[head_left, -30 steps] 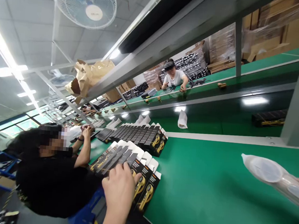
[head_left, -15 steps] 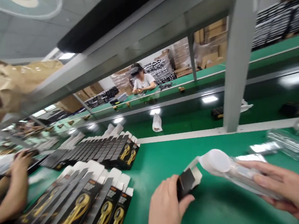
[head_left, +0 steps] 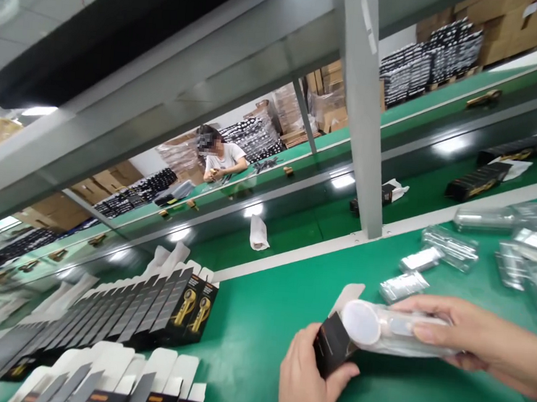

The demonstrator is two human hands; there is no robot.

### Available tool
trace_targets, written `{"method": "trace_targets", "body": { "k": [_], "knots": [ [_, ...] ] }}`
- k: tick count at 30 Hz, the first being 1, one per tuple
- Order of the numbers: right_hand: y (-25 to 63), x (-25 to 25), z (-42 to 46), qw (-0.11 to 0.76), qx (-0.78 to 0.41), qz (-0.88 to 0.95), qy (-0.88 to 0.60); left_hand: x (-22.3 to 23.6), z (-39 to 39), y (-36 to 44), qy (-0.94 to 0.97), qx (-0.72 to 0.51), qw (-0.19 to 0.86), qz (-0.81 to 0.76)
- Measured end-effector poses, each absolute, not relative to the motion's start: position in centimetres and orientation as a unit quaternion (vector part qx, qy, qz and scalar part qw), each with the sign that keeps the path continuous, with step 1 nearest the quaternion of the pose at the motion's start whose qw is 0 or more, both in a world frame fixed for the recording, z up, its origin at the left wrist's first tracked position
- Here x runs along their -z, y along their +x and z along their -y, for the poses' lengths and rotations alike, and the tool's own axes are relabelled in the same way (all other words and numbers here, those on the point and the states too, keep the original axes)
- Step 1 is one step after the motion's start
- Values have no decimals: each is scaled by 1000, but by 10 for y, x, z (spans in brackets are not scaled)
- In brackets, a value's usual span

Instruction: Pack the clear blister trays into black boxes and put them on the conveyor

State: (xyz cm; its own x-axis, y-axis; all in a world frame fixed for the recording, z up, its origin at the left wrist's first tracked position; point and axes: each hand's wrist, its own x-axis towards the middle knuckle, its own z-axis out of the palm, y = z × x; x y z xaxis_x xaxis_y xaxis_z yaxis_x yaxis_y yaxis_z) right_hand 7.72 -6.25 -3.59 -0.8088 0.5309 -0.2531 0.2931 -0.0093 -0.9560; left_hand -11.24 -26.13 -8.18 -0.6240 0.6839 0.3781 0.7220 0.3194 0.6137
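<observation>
My left hand (head_left: 313, 375) grips a small black cardboard box (head_left: 332, 343), tilted, its white end flap (head_left: 348, 297) standing up. In my right hand (head_left: 453, 333) is a clear plastic pack (head_left: 407, 333) with a round white head at its left end and a long handle part. That round head sits at the box's open end, seemingly just at the mouth; how far in it goes I cannot tell. Most of the box is hidden by my left fingers.
Rows of black printed boxes (head_left: 158, 307) with raised white flaps stand at left. Clear plastic packs (head_left: 451, 247) lie at right. A metal post (head_left: 363, 122) rises from the table's far edge. Beyond runs a green conveyor carrying a white bag (head_left: 259, 232). A co-worker (head_left: 225, 157) sits opposite.
The round head of the plastic pack has come left and down to the box's opening. My view has turned right; the neighbour's arm at left is out of sight.
</observation>
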Motion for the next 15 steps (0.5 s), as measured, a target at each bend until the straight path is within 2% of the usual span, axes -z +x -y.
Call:
{"method": "trace_targets", "body": {
  "k": [2,5,12,15],
  "knots": [
    [77,36,61,25,-715,639,-281,85,263,-112,-466,403,36,787],
    [80,33,57,-7,-715,650,-258,93,266,-106,-516,409,62,750],
    [78,25,89,-5,-551,802,-231,109,257,-81,-524,458,149,702],
    [73,29,108,11,-455,862,-225,111,252,-81,-556,420,161,699]
  ]
}}
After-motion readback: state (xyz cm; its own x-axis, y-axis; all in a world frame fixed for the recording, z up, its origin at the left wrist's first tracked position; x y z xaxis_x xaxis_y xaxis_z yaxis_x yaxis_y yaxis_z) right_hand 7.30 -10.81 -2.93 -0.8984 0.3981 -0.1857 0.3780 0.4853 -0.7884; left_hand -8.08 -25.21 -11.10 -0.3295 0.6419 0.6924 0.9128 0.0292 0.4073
